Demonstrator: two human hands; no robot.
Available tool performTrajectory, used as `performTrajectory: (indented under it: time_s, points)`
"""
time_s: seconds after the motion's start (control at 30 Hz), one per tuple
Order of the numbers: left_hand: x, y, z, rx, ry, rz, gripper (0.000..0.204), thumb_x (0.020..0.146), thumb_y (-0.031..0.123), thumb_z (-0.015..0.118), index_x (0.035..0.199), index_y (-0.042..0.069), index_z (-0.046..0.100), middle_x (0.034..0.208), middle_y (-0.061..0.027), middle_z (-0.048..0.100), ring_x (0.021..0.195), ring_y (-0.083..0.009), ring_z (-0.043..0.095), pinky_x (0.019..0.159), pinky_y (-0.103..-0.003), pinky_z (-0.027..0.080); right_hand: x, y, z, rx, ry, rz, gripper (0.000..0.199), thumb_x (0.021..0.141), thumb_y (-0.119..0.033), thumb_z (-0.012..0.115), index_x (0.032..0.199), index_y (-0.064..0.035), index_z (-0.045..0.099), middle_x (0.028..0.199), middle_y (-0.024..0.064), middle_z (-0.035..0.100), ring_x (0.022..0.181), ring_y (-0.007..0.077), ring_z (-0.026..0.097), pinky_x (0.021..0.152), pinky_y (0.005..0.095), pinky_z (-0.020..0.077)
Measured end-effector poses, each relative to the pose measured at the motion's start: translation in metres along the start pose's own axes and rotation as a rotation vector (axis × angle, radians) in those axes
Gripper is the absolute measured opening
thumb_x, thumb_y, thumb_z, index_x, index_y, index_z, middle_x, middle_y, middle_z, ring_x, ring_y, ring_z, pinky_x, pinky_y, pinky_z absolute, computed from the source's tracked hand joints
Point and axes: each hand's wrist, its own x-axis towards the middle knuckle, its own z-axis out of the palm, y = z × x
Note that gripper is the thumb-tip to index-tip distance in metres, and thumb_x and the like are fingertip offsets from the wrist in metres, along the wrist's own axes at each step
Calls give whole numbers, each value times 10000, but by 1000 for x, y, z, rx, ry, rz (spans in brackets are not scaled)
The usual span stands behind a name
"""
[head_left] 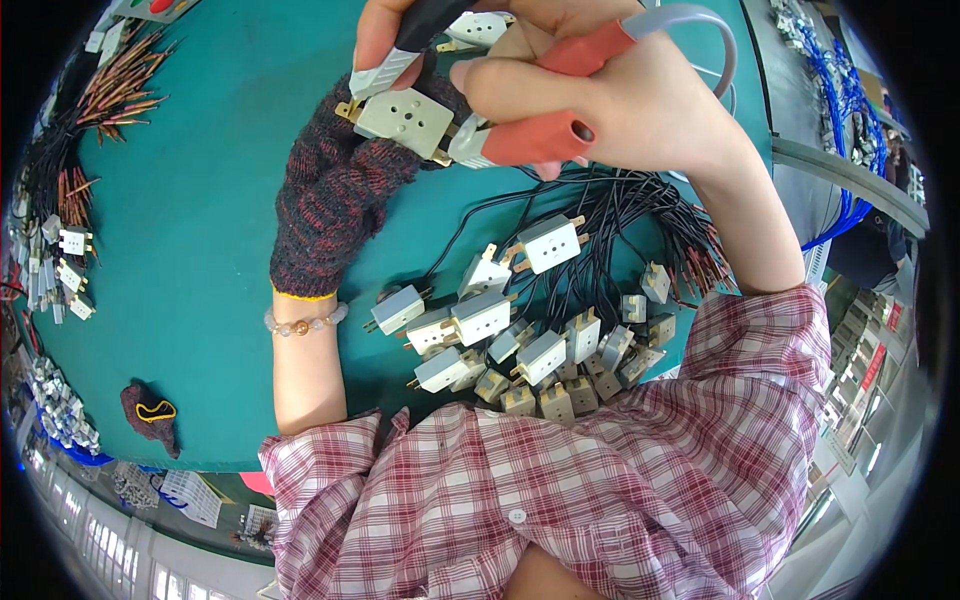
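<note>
The left hand [340, 190], in a dark knitted glove, pinches a grey plug block [405, 120] with brass prongs at twelve o'clock over the green table [200, 250], while the bare right hand [600, 110] squeezes red-handled pliers [530, 135] shut, their tip at the block's right edge. Judging by the pile of similar grey plug blocks on black wires [520, 330] at six o'clock, many pieces seem left, and which are finished cannot be told; a spare knitted glove [150, 415] lies at eight o'clock
</note>
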Motion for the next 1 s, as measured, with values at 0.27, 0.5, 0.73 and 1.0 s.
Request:
performTrajectory:
  time_s: [0.27,0.5,0.73,1.0]
  points:
    - [-4,9,-1,353,-1,167,295,869,116,560,1136,7,495,988,-127,605,872,-263,602,751,-329,474,-2,-10,1,115,-84,152,267,838,-4,511,1103,-34,500,748,31,531,581,60,512,519,207,395]
    - [6,1,10,-73,-76,-70,340,841,121,600,1158,37,513,974,-119,610,873,-277,599,748,-328,482,-10,-4,-1,99,-11,179,267,845,-2,499,1111,-26,487,673,11,504,541,50,470,509,212,375]
    - [-2,5,2,10,-26,127,304,777,107,634,1069,59,566,969,-117,613,886,-316,580,767,-364,484,-4,-11,0,55,-67,92,245,833,-37,519,1078,-34,511,707,14,506,572,66,463,544,235,388]
    - [9,-5,8,225,-20,38,264,732,119,664,987,80,611,953,-123,614,892,-338,563,776,-394,481,-9,-3,-2,-27,9,113,262,812,-10,529,1073,-36,521,799,25,509,576,62,443,546,222,381]
